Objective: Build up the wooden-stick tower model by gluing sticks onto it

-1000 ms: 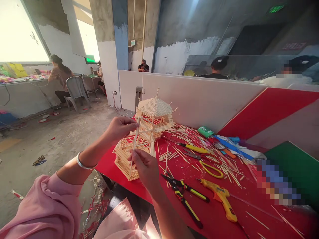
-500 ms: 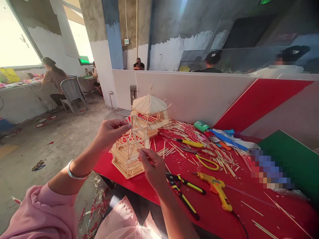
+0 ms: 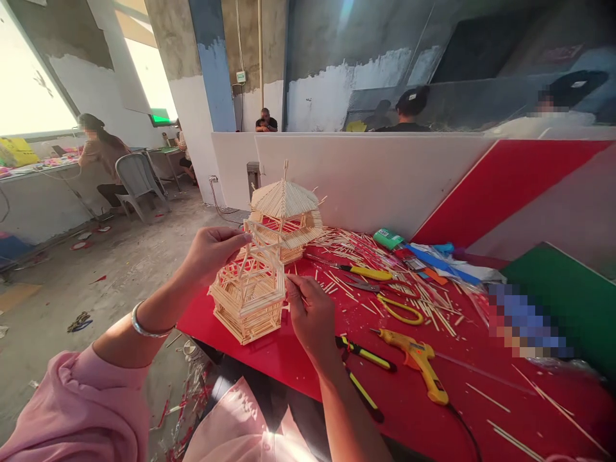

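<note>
A hexagonal pavilion model (image 3: 253, 321) built of thin pale wooden sticks stands at the table's near left edge. On its upper part sits an open stick frame (image 3: 264, 239). My left hand (image 3: 216, 250) pinches the frame's upper left corner between thumb and fingers. At the model's right side, my right hand (image 3: 310, 308) is closed, its thumb and fingertips against the frame's right edge. Close behind rises a second stick pavilion (image 3: 285, 200) with a pointed roof, partly hidden by the front one.
On the red table (image 3: 269, 369) lie a yellow glue gun (image 3: 418, 366), scissors (image 3: 399, 308), a yellow-handled tool (image 3: 370, 273), black-and-yellow pliers (image 3: 368, 353) and many loose sticks (image 3: 440, 311). A green board (image 3: 561, 301) leans at right. A white partition (image 3: 356, 186) stands behind; other people sit beyond.
My right hand has moved right, from the front of the model to its right side. My left hand keeps its pinch on the frame. The view has shifted slightly.
</note>
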`<state>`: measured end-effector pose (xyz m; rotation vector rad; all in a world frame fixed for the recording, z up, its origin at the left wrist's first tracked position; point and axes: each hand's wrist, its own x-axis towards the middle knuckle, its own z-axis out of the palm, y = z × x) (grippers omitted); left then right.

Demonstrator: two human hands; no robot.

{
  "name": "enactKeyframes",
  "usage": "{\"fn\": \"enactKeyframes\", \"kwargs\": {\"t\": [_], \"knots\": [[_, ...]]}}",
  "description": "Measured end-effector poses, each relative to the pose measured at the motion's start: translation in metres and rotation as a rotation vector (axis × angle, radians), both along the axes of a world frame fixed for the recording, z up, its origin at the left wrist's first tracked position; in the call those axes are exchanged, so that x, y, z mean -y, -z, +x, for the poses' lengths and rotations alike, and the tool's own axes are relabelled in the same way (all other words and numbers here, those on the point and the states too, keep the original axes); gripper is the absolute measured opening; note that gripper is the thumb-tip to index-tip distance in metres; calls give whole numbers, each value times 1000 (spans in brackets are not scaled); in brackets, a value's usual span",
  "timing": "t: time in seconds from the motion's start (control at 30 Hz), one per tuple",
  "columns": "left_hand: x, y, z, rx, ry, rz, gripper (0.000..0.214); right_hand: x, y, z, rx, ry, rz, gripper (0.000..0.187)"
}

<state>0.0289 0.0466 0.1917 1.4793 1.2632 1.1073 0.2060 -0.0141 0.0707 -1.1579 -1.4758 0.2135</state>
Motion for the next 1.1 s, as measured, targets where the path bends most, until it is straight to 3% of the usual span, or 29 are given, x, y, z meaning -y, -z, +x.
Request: {"fn": "enactKeyframes", "kwargs": {"t": [0.3, 0.63, 0.9, 1.1], "knots": [[-7, 1, -1, 31, -3, 69, 31, 2, -7, -22, -132, -74, -50, 23], [-8, -4, -1, 36, -21, 11, 26, 13, -16, -53, -449, -374, -368, 25], [-12, -14, -5, -2, -44, -33, 30, 9, -19, -67, -497, -413, -375, 26], [-16, -13, -8, 8, -42, -21, 17, 7, -21, -71, -501, -418, -371, 24]]}}
